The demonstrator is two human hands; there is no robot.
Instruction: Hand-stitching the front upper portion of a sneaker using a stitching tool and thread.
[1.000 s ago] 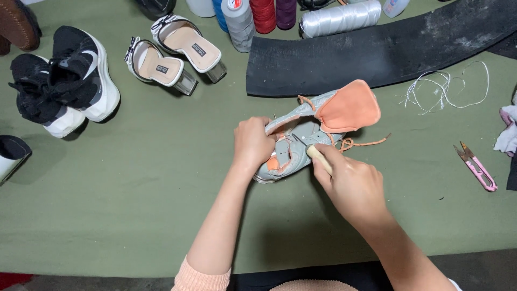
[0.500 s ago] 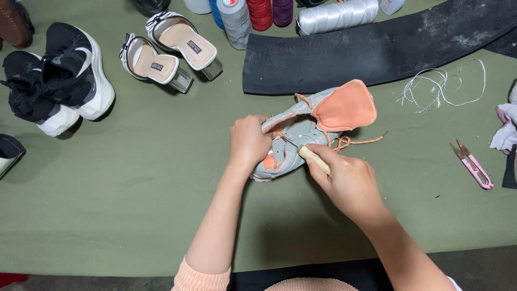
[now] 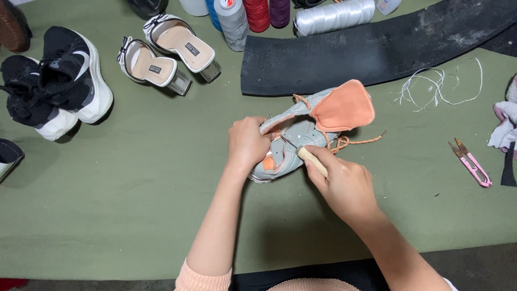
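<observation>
1. Green cloth covers the flat table (image 3: 134, 215) under both hands.
2. A small grey shoe with an orange tongue (image 3: 307, 132) is pinned down between the hands.
3. It is gripped at its side by the left hand (image 3: 246, 143).
4. A pale wooden tool handle (image 3: 312, 160) is clamped in the right hand (image 3: 344, 186), touching the shoe.
5. Pink thread snips (image 3: 471, 163) are seen well to the right of the right hand.

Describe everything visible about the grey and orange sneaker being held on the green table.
The grey sneaker with orange lining lies on its side on the green cloth-covered table, near the curved black rubber strip. Its upper looks like mesh fabric; the orange tongue is folded wide open, and an orange lace trails to the right. The left hand grips its near edge, while the right hand presses a pale wooden-handled tool against its side.
</observation>
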